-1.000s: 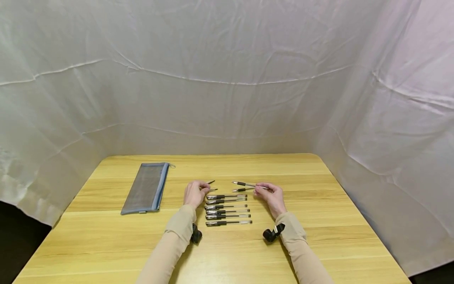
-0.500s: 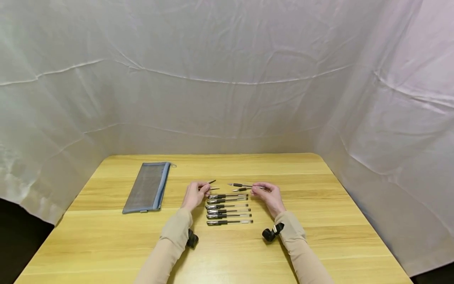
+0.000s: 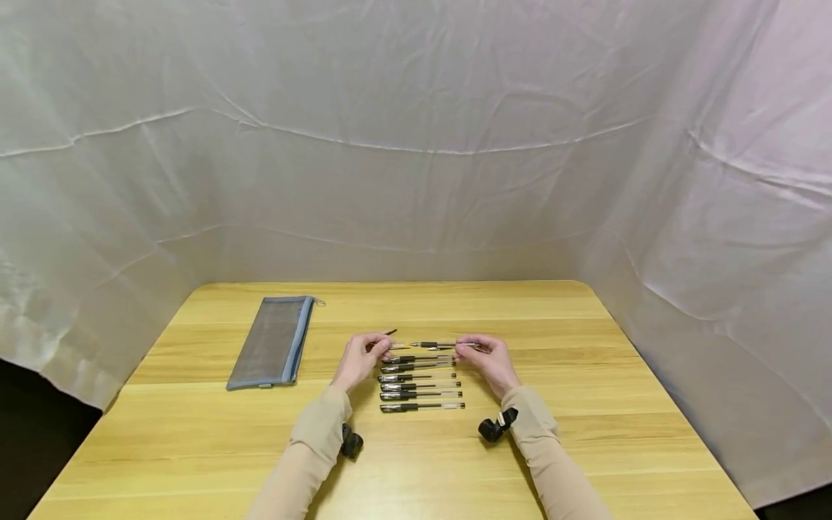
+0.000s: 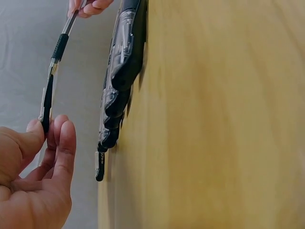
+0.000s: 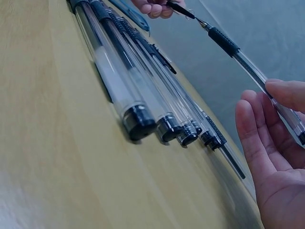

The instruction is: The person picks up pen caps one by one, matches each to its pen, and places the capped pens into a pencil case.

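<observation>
My left hand (image 3: 356,360) pinches a clear pen cap with a black clip (image 4: 47,102) between thumb and fingertips. Opposite it, my right hand (image 3: 490,365) pinches the clear barrel of an uncapped gel pen (image 5: 224,42) with a black grip. The pen's tip points left and meets the mouth of the cap; how far inside it is, I cannot tell. Just in front of both hands lies a row of several capped black gel pens (image 3: 399,396), side by side with caps to the left. Another uncapped pen (image 5: 233,162) lies past the row, partly hidden by my right hand in the head view.
A grey mesh zip pouch with blue edging (image 3: 268,347) lies at the left on the wooden table (image 3: 585,433). A small dark piece (image 3: 391,332) shows just past my left fingers. Pale cloth (image 3: 416,217) hangs behind the table and at its sides.
My right hand has brought the pen left and slightly nearer, so its tip comes up to the cap. The left hand has shifted slightly right with the cap.
</observation>
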Demonstrator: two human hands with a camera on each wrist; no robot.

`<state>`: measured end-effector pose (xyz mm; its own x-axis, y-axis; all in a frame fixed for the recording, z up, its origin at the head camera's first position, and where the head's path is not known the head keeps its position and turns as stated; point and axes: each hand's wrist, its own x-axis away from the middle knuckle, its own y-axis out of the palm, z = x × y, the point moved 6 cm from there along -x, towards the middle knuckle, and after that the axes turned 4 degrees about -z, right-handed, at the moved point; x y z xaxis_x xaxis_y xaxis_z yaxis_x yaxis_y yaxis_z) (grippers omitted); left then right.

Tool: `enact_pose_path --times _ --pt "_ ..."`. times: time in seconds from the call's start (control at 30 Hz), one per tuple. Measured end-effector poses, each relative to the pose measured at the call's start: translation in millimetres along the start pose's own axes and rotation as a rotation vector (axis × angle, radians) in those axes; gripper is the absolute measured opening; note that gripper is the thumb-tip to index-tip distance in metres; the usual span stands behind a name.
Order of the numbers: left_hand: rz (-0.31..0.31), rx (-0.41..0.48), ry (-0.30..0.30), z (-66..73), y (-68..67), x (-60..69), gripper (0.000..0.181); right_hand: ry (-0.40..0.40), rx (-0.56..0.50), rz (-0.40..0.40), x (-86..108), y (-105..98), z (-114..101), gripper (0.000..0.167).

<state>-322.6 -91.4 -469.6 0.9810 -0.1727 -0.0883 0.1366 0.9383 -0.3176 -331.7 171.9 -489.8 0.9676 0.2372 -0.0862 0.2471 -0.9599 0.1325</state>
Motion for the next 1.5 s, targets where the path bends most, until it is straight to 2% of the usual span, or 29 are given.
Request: enact_pose_path --times 0.27,0.6,0.8,0.93,1.03,1.2,1.33,1.5 --pt "-0.025 0.007 0.021 0.8 3.0 -0.9 0.022 -0.002 -0.004 -0.009 -1.5 0.9 1.7 0.046" --pt "-0.033 -0.003 0.031 0.8 5.7 -3.3 0.023 0.011 0.022 -0.005 -1.9 1.3 3.0 0.040" --pt "-0.023 0.000 0.035 2.9 7.5 -3.6 0.023 0.017 0.014 -0.009 -2.8 1.8 3.3 0.043" --pt "-0.033 0.010 0.055 26.8 7.1 8.2 0.023 0.020 0.009 -0.022 -3.6 3.0 3.0 0.045" --pt "-0.050 0.027 0.050 32.6 8.5 10.9 0.024 0.018 0.006 -0.028 -3.8 4.5 2.4 0.044" --pt "-0.056 0.033 0.050 7.5 12.6 -2.5 0.025 0.010 -0.013 -0.047 -4.2 7.6 2.6 0.044" --pt "-0.063 0.030 0.055 3.0 11.9 -3.9 0.024 0.011 -0.015 -0.068 -4.9 8.2 5.1 0.043" --pt "-0.050 0.076 0.045 2.1 11.3 -3.3 0.023 0.018 0.000 -0.063 -4.0 7.9 6.1 0.042"
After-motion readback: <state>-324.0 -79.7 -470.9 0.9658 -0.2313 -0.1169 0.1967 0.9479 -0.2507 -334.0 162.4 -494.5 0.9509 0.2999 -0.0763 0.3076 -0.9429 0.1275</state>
